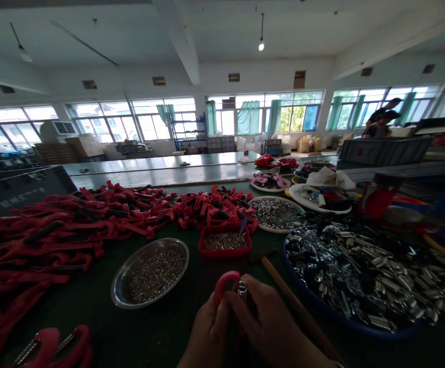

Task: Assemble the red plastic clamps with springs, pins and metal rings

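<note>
Red handle (225, 284) held above worktop (92, 317) near edge, centre. Left hand (207, 335) grip clamped on it; right hand (274, 324) grip pinches small metal part (242, 290) against it.

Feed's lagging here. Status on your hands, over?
Left hand, right hand both closed on red handle. Metal part against it. Wooden shaft lies just right of them.
</note>
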